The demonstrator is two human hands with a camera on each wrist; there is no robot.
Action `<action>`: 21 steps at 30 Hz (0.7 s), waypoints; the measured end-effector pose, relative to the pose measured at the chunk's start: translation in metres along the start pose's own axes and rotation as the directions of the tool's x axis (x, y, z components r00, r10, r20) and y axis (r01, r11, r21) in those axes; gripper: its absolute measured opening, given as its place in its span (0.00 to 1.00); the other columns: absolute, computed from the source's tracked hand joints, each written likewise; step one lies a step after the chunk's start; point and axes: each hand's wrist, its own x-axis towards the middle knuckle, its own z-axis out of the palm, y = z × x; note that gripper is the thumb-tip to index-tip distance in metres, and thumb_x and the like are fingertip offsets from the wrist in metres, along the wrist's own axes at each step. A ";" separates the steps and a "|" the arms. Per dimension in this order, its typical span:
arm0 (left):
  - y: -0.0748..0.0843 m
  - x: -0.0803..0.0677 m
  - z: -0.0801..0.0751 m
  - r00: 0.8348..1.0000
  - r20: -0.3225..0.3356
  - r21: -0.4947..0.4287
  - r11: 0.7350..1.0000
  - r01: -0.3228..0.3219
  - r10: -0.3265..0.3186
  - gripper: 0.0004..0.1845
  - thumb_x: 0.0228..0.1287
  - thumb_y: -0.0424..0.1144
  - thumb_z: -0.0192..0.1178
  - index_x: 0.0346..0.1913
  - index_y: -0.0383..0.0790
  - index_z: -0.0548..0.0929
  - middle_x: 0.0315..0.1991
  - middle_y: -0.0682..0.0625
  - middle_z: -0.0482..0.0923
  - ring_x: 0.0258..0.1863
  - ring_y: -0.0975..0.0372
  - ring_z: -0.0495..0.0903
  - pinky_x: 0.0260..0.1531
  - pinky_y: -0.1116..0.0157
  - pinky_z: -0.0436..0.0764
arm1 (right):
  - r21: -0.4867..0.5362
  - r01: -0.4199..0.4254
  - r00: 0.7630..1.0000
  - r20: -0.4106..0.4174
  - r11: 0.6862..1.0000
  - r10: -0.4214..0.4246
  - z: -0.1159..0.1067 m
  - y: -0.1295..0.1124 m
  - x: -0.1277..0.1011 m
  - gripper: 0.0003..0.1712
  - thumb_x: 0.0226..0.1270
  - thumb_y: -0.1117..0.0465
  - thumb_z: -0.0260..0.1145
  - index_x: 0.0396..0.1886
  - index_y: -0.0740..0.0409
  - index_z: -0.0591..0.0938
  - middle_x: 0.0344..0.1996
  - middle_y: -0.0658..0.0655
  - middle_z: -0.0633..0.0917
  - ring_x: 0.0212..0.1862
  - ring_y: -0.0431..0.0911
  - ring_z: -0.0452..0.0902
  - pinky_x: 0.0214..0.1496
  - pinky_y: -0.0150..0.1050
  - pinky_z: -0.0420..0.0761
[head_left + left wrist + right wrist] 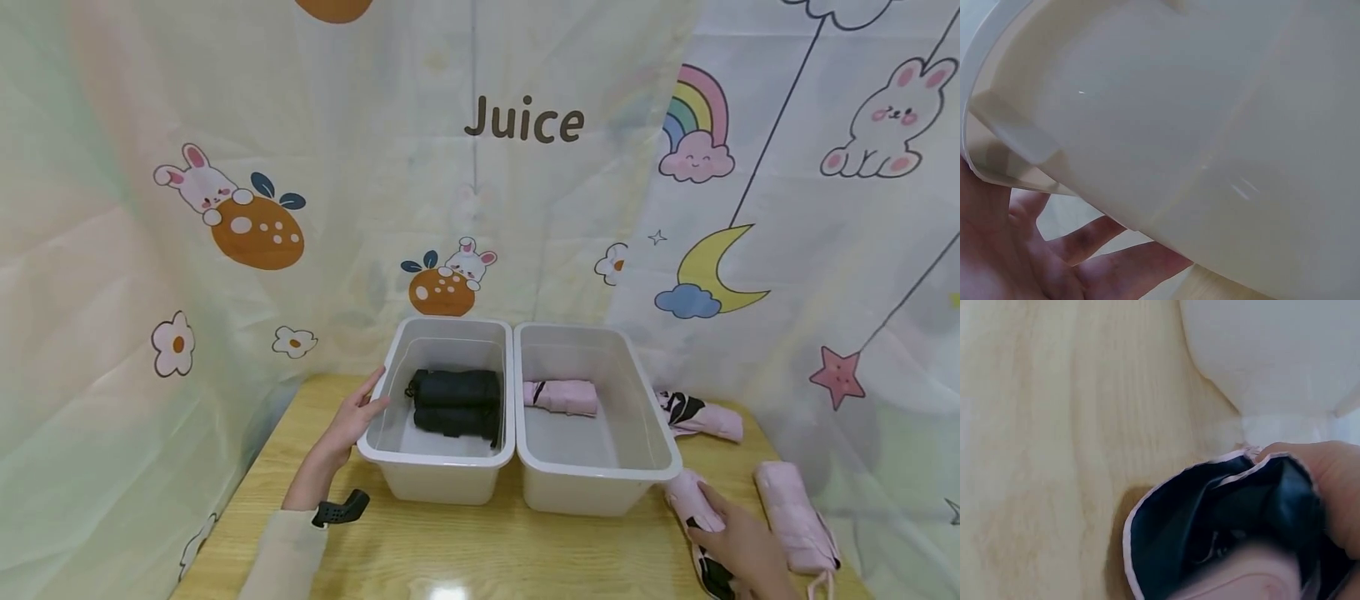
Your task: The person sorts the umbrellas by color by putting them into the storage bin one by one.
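Note:
Two white plastic bins stand side by side. My left hand (351,427) holds the outer side of the left bin (435,457), its thumb over the rim and its fingers against the wall below, as the left wrist view shows. Two black folded umbrellas (456,390) lie in that bin. Inside the right bin (600,474) is one pink folded umbrella (562,397). At the right, my right hand (742,542) grips another pink folded umbrella (693,500) beside that bin. Its dark underside and pale pink handle (1254,578) show in the right wrist view.
Two more pink folded umbrellas lie on the wooden table (450,550): one behind (712,419) the held umbrella and one to its right (795,517). A printed curtain (360,167) hangs close behind the bins.

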 end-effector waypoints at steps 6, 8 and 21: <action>0.000 0.001 -0.001 1.000 0.000 0.000 1.000 0.002 -0.002 0.34 0.75 0.41 0.51 0.78 0.56 0.52 0.73 0.34 0.53 0.61 0.38 0.68 0.45 0.50 0.79 | 0.033 0.052 0.993 -0.103 0.998 -0.048 -0.013 0.001 0.005 0.55 0.52 0.36 0.72 0.71 0.64 0.65 0.55 0.80 0.72 0.45 0.69 0.77 0.38 0.58 0.75; 0.000 0.002 0.000 1.000 0.004 -0.008 1.000 0.001 -0.001 0.34 0.75 0.41 0.52 0.78 0.57 0.52 0.73 0.35 0.53 0.60 0.38 0.69 0.44 0.51 0.79 | 0.023 0.066 0.989 -0.136 0.998 -0.062 -0.023 0.000 0.005 0.54 0.53 0.36 0.71 0.71 0.64 0.64 0.57 0.82 0.70 0.45 0.71 0.76 0.35 0.57 0.76; -0.002 0.003 -0.002 1.000 0.019 0.010 1.000 0.020 -0.020 0.34 0.75 0.43 0.51 0.78 0.60 0.51 0.74 0.35 0.51 0.61 0.37 0.67 0.45 0.51 0.78 | -0.009 0.449 0.849 -0.308 0.893 -0.430 -0.130 -0.032 0.016 0.43 0.57 0.56 0.75 0.72 0.52 0.69 0.54 0.74 0.77 0.37 0.54 0.72 0.28 0.37 0.68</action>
